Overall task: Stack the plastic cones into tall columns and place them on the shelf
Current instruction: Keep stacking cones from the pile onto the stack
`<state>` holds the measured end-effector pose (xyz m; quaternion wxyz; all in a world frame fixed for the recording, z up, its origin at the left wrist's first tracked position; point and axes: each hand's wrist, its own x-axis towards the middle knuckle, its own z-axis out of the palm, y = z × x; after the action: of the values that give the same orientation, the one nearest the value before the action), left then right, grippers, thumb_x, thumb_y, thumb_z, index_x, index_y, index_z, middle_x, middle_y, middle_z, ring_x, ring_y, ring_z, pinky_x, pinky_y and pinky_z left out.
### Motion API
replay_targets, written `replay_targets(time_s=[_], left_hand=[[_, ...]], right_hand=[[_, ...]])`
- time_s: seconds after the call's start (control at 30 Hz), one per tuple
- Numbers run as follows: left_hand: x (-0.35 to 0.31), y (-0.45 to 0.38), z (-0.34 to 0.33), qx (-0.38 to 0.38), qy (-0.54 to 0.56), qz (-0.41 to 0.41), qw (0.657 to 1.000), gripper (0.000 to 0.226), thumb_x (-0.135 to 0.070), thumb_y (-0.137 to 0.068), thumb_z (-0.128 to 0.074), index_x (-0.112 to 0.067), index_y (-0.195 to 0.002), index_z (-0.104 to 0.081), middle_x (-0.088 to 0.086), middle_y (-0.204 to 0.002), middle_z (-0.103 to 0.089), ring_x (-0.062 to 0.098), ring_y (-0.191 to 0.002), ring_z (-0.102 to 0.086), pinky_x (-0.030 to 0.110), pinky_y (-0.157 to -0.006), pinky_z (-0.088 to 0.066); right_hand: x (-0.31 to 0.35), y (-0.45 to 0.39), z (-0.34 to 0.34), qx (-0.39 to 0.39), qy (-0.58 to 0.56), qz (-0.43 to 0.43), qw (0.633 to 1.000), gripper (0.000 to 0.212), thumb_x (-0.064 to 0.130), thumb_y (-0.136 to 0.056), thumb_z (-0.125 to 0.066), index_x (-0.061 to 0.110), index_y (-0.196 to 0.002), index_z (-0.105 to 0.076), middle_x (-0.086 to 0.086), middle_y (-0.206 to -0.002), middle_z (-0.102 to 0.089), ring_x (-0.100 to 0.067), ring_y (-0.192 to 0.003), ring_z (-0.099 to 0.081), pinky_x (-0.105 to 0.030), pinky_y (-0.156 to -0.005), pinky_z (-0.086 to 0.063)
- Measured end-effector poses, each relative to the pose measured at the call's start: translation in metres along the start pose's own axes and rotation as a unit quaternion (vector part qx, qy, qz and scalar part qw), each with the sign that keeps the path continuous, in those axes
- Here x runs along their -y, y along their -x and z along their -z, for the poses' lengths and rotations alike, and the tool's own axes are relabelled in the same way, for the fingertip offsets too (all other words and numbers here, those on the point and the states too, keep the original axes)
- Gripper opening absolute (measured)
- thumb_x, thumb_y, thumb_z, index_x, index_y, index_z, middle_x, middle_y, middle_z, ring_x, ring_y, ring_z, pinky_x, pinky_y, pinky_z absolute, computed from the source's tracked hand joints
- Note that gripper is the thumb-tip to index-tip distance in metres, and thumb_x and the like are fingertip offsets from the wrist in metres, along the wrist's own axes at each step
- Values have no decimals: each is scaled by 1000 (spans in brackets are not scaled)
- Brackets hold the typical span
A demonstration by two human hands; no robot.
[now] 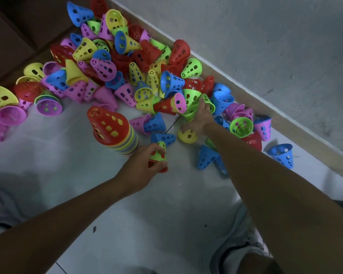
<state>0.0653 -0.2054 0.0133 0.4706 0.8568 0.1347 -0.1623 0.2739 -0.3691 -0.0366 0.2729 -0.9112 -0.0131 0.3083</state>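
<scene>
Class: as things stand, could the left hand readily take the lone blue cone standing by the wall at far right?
Probably not: the left hand grips a small stack, and the right arm lies between it and that blue cone.

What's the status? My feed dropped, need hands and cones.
Left hand grips small green-over-red stack. Right hand reaching into pile, on green cones. Tall column standing, red on top. Loose cones crowd floor by wall.

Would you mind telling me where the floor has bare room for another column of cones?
Bare floor lies left of the stacked column, below the purple cones, and between the forearms. It is crowded from the left hand up to the right hand and along the wall.
</scene>
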Motion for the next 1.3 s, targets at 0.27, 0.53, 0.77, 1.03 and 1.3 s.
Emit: replay_targets(time_s=[0.27, 0.53, 0.77, 1.03, 1.3], left_hand=[[-37, 13, 13, -4, 111, -39, 993, 22, -15, -90, -75, -24, -107, -64, 3, -115, -63, 3, -88, -72, 16, -74, -53], [-71, 32, 33, -37, 128, -102, 986, 30, -38, -82, -74, -34, -110, -64, 1, -114, -67, 20, -103, -67, 45, -90, -57], [-89, 61, 62, -77, 107, -169, 977, 28, -23, -87, -76, -33, -111, -66, -5, -124, -60, 13, -116, -62, 27, -91, -56], [-107, 76, 106, -215, 56, -239, 945, 48, -17, -92, -73, -41, -128, -53, -9, -142, -48, 13, -140, -43, 51, -110, -44], [-78, 70, 118, -301, 131, -184, 926, 82, -9, -84, -81, -37, -148, -38, -13, -149, -45, -1, -135, -44, 17, -103, -47]], right_hand=[[-9, 15, -4, -50, -35, 13, 998, 132, 26, -72, -90, 13, -160, 7, -10, -169, 1, -29, -154, -14, -34, -118, -26], [-14, 44, -13, -54, -27, 31, 998, 126, 25, -75, -88, 10, -160, 3, -10, -168, -3, -26, -155, -8, -32, -121, -17], [-24, 70, -22, -68, -65, 28, 995, 123, 29, -74, -89, 6, -160, -3, -12, -167, -9, -27, -154, -10, -32, -122, -18], [-4, 89, 0, -130, -171, 25, 976, 119, 29, -66, -94, 16, -157, -19, -7, -156, -33, -27, -141, -38, -44, -116, -39], [34, 123, 36, -154, -282, 29, 947, 118, 31, -68, -94, 14, -157, -19, -8, -151, -42, -26, -138, -43, -41, -115, -40]])
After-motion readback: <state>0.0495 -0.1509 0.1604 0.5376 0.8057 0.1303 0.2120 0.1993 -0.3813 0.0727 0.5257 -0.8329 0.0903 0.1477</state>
